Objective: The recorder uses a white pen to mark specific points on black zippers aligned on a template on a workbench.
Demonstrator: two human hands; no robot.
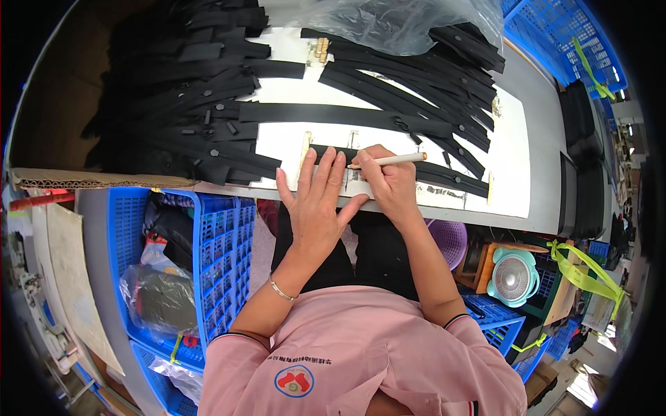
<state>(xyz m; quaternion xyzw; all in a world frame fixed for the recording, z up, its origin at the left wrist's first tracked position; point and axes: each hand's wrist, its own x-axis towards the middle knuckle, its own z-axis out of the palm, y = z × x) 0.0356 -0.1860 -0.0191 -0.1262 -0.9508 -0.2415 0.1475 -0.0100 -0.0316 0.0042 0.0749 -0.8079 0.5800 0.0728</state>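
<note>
My left hand [314,208] lies flat, fingers spread, pressing a short length of black zipper [333,150] onto a white board [510,159]. Between the fingers of my right hand [390,184] is a white pencil [402,159], its tip down at the zipper beside my left fingertips. Pale guide strips and dark marks show on the board around both hands. Just beyond them, one long black zipper [312,113] stretches across. More black zippers [416,83] lie loosely fanned at the far right of the board. My right fingers partly hide the spot under the pencil tip.
A large heap of black zippers [173,90] fills a cardboard box [104,179] on the left. Clear plastic film [402,24] covers the far edge. Blue crates [225,243] stand below the table at left, a blue basket [562,38] far right, a small turquoise fan [513,277] lower right.
</note>
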